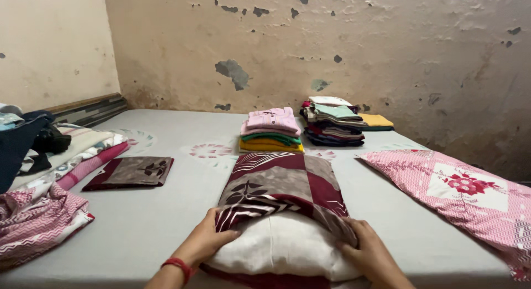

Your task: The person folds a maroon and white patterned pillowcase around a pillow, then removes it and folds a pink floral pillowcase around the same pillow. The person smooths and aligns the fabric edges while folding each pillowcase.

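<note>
Left hand (207, 236), right hand (368, 250) gripping pillowcase (279, 184) edge, pillow (282, 247) exposed

Both hands, left hand (207, 236) and right hand (368, 250), grip maroon cover (279, 186) over white pillow (282, 247).

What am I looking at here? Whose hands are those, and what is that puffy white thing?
The camera sits on a person's head and looks down, so these are that person's own hands. The left hand and right hand grip the open end of a maroon patterned pillowcase, with a white pillow partly inside. It all lies on a grey bed. Nearby are a pink pillow, a folded cover and two stacks of folded clothes.
</note>
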